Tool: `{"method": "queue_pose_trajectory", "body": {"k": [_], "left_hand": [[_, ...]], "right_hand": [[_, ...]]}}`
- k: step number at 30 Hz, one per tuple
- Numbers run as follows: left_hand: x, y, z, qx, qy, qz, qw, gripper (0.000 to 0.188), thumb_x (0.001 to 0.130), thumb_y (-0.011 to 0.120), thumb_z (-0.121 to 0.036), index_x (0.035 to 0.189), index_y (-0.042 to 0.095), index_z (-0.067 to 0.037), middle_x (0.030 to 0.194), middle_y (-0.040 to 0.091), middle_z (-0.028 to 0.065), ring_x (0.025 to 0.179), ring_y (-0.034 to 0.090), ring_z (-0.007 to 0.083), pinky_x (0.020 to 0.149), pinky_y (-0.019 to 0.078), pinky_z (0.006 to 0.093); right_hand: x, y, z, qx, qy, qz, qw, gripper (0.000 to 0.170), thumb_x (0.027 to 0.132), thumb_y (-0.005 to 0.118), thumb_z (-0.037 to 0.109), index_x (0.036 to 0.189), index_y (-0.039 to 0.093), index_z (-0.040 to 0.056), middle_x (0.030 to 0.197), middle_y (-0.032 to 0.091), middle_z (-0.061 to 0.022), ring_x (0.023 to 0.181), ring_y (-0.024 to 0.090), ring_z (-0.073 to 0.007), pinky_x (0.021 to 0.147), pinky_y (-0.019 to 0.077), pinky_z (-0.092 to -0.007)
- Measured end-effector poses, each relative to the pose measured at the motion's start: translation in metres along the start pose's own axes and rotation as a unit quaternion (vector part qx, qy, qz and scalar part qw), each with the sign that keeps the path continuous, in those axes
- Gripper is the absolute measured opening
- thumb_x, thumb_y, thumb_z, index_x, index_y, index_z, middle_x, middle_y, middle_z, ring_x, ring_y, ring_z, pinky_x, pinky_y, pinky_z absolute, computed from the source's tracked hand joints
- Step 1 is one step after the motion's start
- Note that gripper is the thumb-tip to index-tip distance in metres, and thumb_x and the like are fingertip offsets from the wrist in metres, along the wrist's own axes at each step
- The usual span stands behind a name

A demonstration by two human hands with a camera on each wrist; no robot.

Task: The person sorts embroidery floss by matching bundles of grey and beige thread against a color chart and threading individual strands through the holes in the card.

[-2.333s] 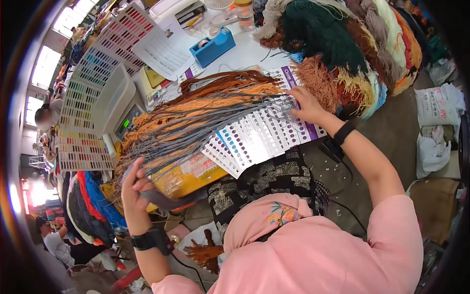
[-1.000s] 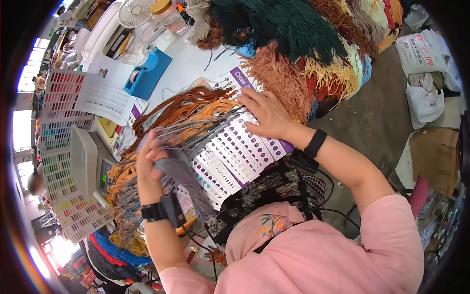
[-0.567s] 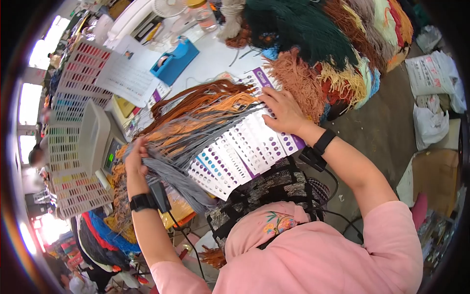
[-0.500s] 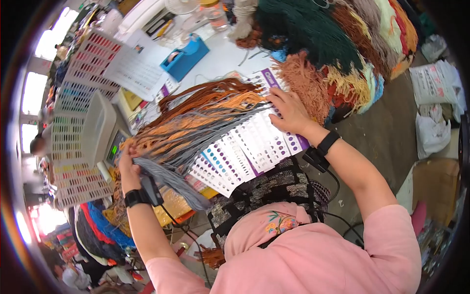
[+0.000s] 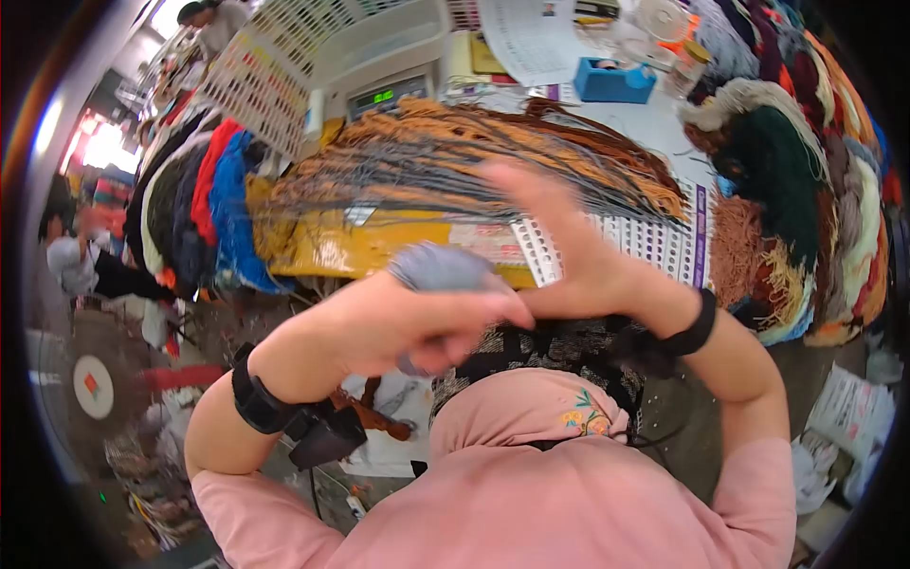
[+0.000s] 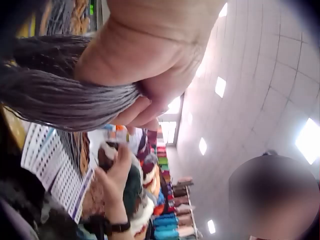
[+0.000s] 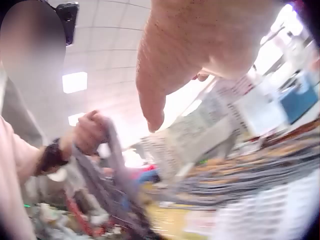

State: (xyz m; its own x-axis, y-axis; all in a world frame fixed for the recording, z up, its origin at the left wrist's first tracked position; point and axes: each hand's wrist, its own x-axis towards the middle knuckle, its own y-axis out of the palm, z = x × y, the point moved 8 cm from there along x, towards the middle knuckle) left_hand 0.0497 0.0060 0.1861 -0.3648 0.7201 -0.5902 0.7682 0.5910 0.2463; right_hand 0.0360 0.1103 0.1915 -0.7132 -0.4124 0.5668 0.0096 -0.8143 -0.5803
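Flagging the change: the right hand (image 5: 578, 251) is now off the sample cards (image 5: 654, 242), where it was resting on the upper ends of the strands. It's raised, thumb spread from the fingers, holding nothing I can see; grip wide.

The left hand (image 5: 379, 327) has swung in toward my 6 o'clock side of the counter (image 5: 664, 133) and grips the grey hank (image 6: 65, 97). Grip closed round it, fingers curled, with the hank's loops hanging out of the fist. So the hank is up in hand, apart from the spread strands (image 5: 445, 142), which lie on the counter at 12 o'clock, orange and grey together. Brown strands (image 5: 607, 133) run along their far side toward 1 o'clock.

The hands overlap in the head view, but both wrist views show them apart. Fingers are blurred there; I cannot tell exactly how the right fingertips lie.

Rest, quick: cards at 2 o'clock, partly under the strand ends; scale (image 5: 389, 90) at 11; blue tape dispenser (image 5: 614, 81) at 1; dark green yarn (image 5: 782, 180) beyond the cards, also at 2; yellow packet (image 5: 379, 251) at 10, nearer side of the strands.
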Motion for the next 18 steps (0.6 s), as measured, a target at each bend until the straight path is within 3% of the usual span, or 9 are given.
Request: {"method": "queue_pose_trajectory", "body": {"k": [3,5,7,9,11,13,15,16,18], "left_hand": [[-0.043,0.005,0.01,0.112,0.029,0.094,0.989,0.032,0.083,0.049,-0.034,0.086,0.06,-0.004,0.049,0.041,-0.0044,0.04,0.03,0.0028,0.036,0.0221,0.0186],[-0.087,-0.055,0.021,0.198,0.011,-0.052,0.979,0.044,0.086,0.038,-0.041,0.081,0.061,-0.004,0.048,0.041,-0.0048,0.041,0.03,0.0024,0.037,0.0235,0.0173],[-0.134,-0.134,0.048,0.274,-0.144,-0.296,0.904,0.05,0.087,0.031,-0.041,0.08,0.06,-0.002,0.049,0.047,-0.0008,0.043,0.041,0.0079,0.042,0.0335,0.0216],[-0.148,-0.202,0.084,0.553,-0.083,-0.415,0.718,0.044,0.086,0.035,-0.036,0.08,0.058,0.001,0.057,0.056,0.0058,0.051,0.053,0.0178,0.052,0.042,0.029],[-0.126,-0.173,0.09,0.513,-0.061,-0.45,0.728,0.027,0.081,0.044,-0.022,0.079,0.056,0.002,0.069,0.06,0.0095,0.061,0.057,0.023,0.054,0.0437,0.0358],[-0.071,-0.151,0.118,0.32,0.254,-0.298,0.863,0.027,0.08,0.047,-0.024,0.078,0.058,0.001,0.068,0.059,0.0098,0.061,0.057,0.0201,0.051,0.0438,0.0308],[-0.035,-0.1,0.162,0.075,0.077,-0.036,0.994,0.03,0.082,0.047,-0.027,0.076,0.06,-0.001,0.063,0.058,0.0083,0.051,0.054,0.0128,0.043,0.0396,0.0239],[-0.034,-0.082,0.166,0.086,0.013,0.043,0.995,0.033,0.083,0.045,-0.03,0.078,0.06,-0.001,0.06,0.057,0.0073,0.046,0.05,0.0094,0.04,0.0366,0.0214],[-0.048,-0.068,0.155,0.037,0.008,0.147,0.988,0.042,0.087,0.039,-0.038,0.087,0.058,-0.001,0.052,0.054,0.0042,0.034,0.038,0.0043,0.035,0.0312,0.0192]], "right_hand": [[0.033,0.087,0.036,0.365,0.098,0.236,0.895,0.047,0.066,0.065,0.018,0.105,0.047,0.0011,0.096,0.051,-0.0106,0.086,0.049,-0.0171,0.073,0.04,-0.0282],[0.018,0.128,0.054,0.465,0.242,0.451,0.722,0.028,0.069,0.062,0.016,0.091,0.054,0.0004,0.072,0.056,-0.006,0.064,0.053,-0.0136,0.055,0.0427,-0.025],[-0.001,0.153,0.036,0.468,0.295,0.44,0.707,0.019,0.071,0.06,0.016,0.08,0.054,-0.0003,0.058,0.05,-0.002,0.05,0.047,-0.0103,0.045,0.0376,-0.0241],[-0.007,0.172,0.036,0.417,0.309,0.446,0.73,0.016,0.072,0.058,0.015,0.074,0.055,-0.0006,0.052,0.048,-0.0009,0.044,0.044,-0.0091,0.041,0.0356,-0.0242],[0.005,0.185,0.047,0.312,0.272,0.458,0.787,0.015,0.073,0.057,0.014,0.075,0.055,-0.0005,0.054,0.049,-0.0027,0.045,0.045,-0.0098,0.042,0.0367,-0.0251],[0.021,0.202,0.053,0.283,0.199,0.425,0.836,0.012,0.072,0.055,0.011,0.073,0.055,-0.0004,0.054,0.049,-0.0045,0.047,0.046,-0.0106,0.044,0.0388,-0.0264],[0.035,0.208,0.044,0.278,0.233,0.395,0.844,0.01,0.071,0.053,0.009,0.073,0.055,-0.0009,0.054,0.05,-0.0054,0.05,0.047,-0.0103,0.046,0.0401,-0.0267],[0.047,0.206,0.036,0.16,0.065,0.329,0.928,0.013,0.068,0.055,0.01,0.076,0.055,-0.0007,0.059,0.052,-0.0066,0.049,0.049,-0.0116,0.042,0.0402,-0.026],[0.027,0.218,0.02,0.301,0.223,0.379,0.846,0.016,0.067,0.057,0.009,0.081,0.054,0.0006,0.062,0.053,-0.005,0.048,0.048,-0.0101,0.039,0.038,-0.0232]]}}
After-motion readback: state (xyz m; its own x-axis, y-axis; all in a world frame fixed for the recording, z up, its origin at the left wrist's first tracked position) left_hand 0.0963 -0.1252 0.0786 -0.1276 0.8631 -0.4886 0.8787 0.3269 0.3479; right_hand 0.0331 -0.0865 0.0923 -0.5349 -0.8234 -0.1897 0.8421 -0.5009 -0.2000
